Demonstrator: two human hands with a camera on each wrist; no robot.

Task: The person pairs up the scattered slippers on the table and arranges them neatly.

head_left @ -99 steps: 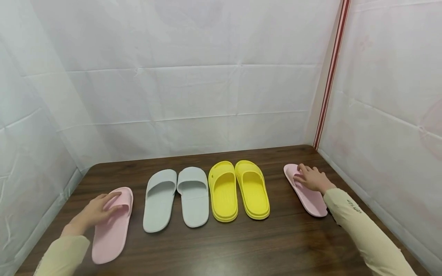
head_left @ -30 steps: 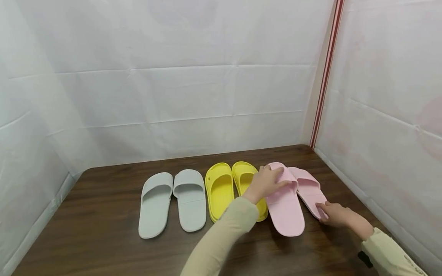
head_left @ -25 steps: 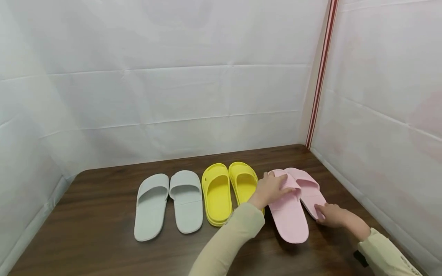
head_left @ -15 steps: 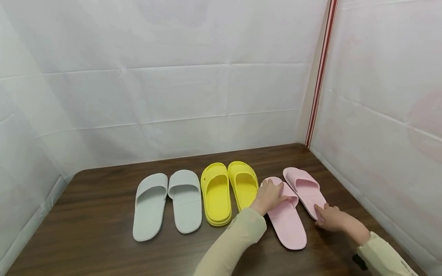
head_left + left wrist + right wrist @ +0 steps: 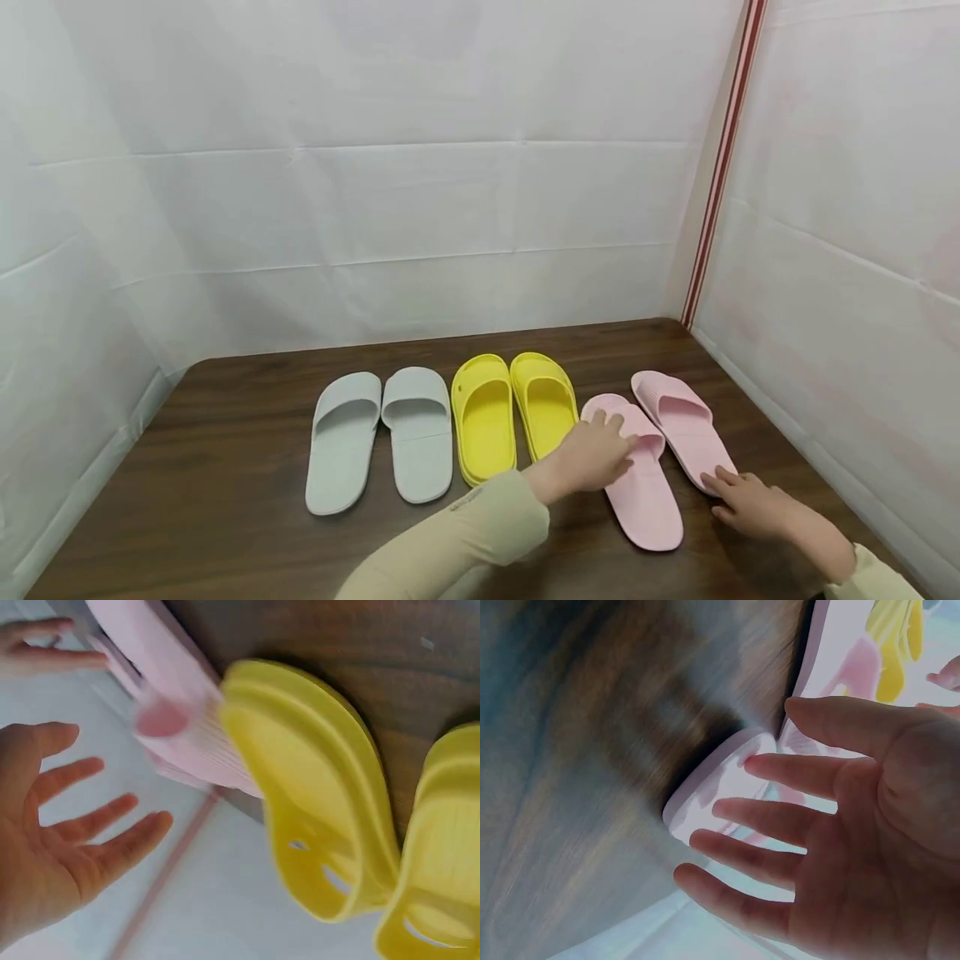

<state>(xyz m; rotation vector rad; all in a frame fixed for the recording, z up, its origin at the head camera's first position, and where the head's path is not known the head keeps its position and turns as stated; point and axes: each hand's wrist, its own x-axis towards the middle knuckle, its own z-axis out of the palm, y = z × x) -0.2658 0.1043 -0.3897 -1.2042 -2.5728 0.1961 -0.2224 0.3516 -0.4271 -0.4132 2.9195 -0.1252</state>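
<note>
Two pink slippers lie side by side on the right of the table. Over the strap of the nearer pink slipper (image 5: pixel 647 493) my left hand (image 5: pixel 590 454) hovers with fingers spread. The left wrist view shows that hand's fingers (image 5: pixel 90 821) loosely extended, with nothing in them. At the heel of the far-right pink slipper (image 5: pixel 688 429) is my right hand (image 5: pixel 757 506). Its fingers (image 5: pixel 761 817) are straight and apart in the right wrist view, overlapping the heel end there, and its palm holds nothing.
Left of the pink pair stand two yellow slippers (image 5: pixel 486 421), the right one partly behind my left hand. Two pale grey slippers (image 5: pixel 341 450) lie further left. White sheeting (image 5: pixel 420 200) walls in the brown wooden table (image 5: pixel 225 500) at the back and sides.
My left hand carried the pink slipper from the far left to beside the other one, set it down and let go. My right hand moved from that other slipper's strap to its heel.
</note>
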